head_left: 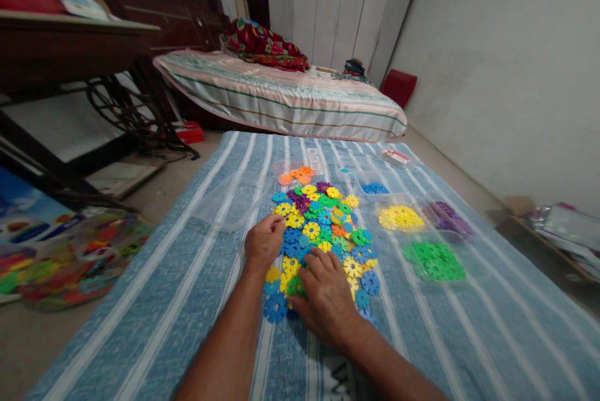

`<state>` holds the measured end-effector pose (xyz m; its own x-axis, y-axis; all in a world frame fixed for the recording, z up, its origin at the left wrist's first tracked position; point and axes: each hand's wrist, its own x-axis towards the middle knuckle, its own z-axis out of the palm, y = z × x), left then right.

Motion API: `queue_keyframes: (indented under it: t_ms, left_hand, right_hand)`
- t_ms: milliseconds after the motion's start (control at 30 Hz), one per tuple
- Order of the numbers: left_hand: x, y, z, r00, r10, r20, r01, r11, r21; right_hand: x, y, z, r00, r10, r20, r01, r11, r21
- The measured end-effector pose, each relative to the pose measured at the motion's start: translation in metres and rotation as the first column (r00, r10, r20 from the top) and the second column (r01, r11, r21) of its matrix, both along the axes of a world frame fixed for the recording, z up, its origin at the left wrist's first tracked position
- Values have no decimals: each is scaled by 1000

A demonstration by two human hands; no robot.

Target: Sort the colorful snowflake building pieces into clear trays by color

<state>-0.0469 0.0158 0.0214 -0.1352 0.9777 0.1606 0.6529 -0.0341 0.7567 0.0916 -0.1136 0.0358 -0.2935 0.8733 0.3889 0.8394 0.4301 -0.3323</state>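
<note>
A loose pile of flower-shaped plastic discs (312, 230) in blue, yellow, green, purple and orange lies on a striped cloth (197, 301). My left hand (265, 242) is closed at the pile's left edge, fingertips pinched together; anything inside them is too hidden to name. Over the near part of the pile is my right hand (328, 295), its fingers bent downward. A green disc (295, 287) sits between its thumb and index finger. Clear boxes on the right hold yellow discs (402, 218), green discs (438, 262), purple discs (447, 218) and blue discs (375, 188).
Orange discs (296, 176) fill a clear container behind the pile. A transparent tray or lid (229, 204) lies to the left. A small red-and-white packet (396, 156) rests at the far right. Beyond the table stands a bed (281, 98); a sewing-machine table (70, 45) is at left.
</note>
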Motion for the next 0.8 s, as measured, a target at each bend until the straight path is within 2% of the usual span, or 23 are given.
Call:
queue_keyframes:
  t_ms: [167,300,400,467,567,667,733,800]
  left_hand:
    - [-1,1,-1,1000,-14,-12,14,1000,15]
    - [-1,2,-2,1000,-6,-15,6,1000,15]
    - [0,1,-3,1000,3,-29,-3,1000,21]
    - [1,0,-4,999,8,-37,-8,1000,22]
    - [2,-2,-3,999,6,-34,-5,1000,24]
    - [4,-4,-1,1000,3,-27,-2,1000,22]
    - [4,-4,0,1000,5,-19,-4,1000,14]
    - [4,-4,-1,1000,7,-15,-7,1000,9]
  right_hand:
    - [4,0,-1,974,29,-227,-22,999,33]
    - [15,-5,7,928,46,-371,-19,997,75]
    - [42,-10,20,915,-27,-403,76,992,105]
    - [73,-13,29,911,-118,-396,182,975,129]
    - [135,-16,40,897,-289,-333,367,909,197]
    - [194,-18,45,831,-510,-223,556,781,284]
    - [219,-20,43,771,-629,-98,623,712,325]
    - [223,-20,38,747,-665,-15,625,694,357]
